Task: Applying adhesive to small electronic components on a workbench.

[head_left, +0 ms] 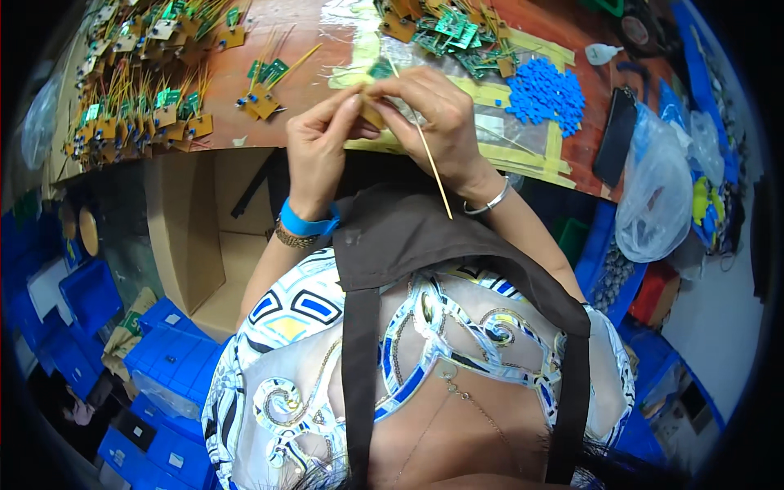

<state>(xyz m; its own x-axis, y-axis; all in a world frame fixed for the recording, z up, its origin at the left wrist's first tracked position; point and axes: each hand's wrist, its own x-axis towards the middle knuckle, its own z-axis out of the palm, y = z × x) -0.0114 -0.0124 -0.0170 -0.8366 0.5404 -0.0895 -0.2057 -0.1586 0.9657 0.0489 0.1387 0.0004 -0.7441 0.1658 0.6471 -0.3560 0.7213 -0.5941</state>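
My left hand [320,147] and my right hand [437,118] meet over the near edge of the table, fingertips closed on a small brown circuit board [372,113] between them. Most of that board is hidden by the fingers. A thin yellowish wire or stick [430,159] crosses over my right hand's fingers and slants down toward the apron; how it is held cannot be made out. A small green circuit board [381,69] shows just beyond the fingertips. Left of my hands lies a small group of brown boards [260,104] with green boards and yellow wires.
Rows of wired boards [155,118] cover the table's left side, with another pile of green boards [453,33] at the back. Blue small parts [545,94] are heaped on the right. A black pouch [614,135] and a clear bag [653,200] are further right. A cardboard box [184,233] stands below.
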